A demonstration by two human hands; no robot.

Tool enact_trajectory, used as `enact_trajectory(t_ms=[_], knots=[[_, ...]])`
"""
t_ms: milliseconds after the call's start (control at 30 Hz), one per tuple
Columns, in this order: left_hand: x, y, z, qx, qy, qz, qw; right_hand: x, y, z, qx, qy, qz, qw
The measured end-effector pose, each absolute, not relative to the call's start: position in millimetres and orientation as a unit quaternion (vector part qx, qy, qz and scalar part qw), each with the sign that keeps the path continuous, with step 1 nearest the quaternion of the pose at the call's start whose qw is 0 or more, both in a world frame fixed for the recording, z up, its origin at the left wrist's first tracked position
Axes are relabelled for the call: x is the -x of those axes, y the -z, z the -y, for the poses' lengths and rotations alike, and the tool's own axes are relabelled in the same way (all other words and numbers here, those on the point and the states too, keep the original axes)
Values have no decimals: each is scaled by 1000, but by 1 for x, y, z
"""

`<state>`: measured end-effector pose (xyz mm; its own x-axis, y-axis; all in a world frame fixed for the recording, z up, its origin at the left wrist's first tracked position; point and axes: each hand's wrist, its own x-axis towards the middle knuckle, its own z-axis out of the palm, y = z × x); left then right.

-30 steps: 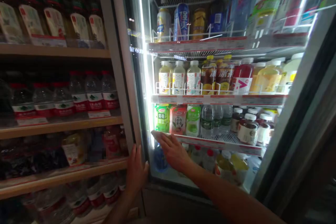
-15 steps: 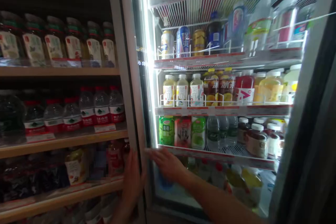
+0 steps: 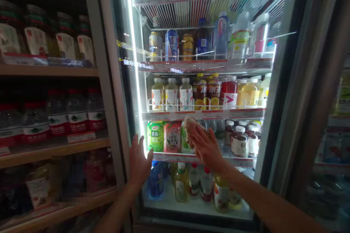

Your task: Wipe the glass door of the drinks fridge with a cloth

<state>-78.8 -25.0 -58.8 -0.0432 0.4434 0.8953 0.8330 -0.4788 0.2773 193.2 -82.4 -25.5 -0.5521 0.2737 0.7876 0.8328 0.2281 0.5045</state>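
Observation:
My right hand (image 3: 205,146) presses a light, crumpled cloth (image 3: 189,123) against the glass door (image 3: 119,109) of a lit drinks fridge. The cloth bunches under my fingers, in front of the green and red drink cartons. Near the door's left edge, my left hand (image 3: 139,161) is raised with its fingers apart and nothing in it. Whether its fingertips touch the glass, I cannot tell.
Behind the glass, fridge shelves (image 3: 202,115) hold bottles, cans and cartons. To the left, a wooden shelf (image 3: 54,150) carries several red-capped water bottles (image 3: 76,107). Another bottle display (image 3: 332,120) stands at the right edge. Light reflections cross the glass.
My right hand has moved right and up, from the door's left edge to mid-door, where the cloth now shows. The left hand has lifted slightly. My view has shifted right.

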Motion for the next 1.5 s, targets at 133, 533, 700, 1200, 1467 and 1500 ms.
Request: enact_trajectory(t_ms=[133,533,700,1200,1467,1500], knots=[[57,23,22,661,546,478,193,-228,-17,92,340,525,733,268],[44,-19,16,651,536,495,210,-325,-46,123,488,539,568,385],[39,-19,16,637,539,510,207,-346,-52,123,491,551,521,428],[38,-16,18,636,529,509,238,-262,-61,96,436,527,580,442],[42,-11,16,640,511,517,251,-225,-61,80,364,526,659,396],[42,-11,16,642,508,517,251,-221,-65,79,386,524,625,431]])
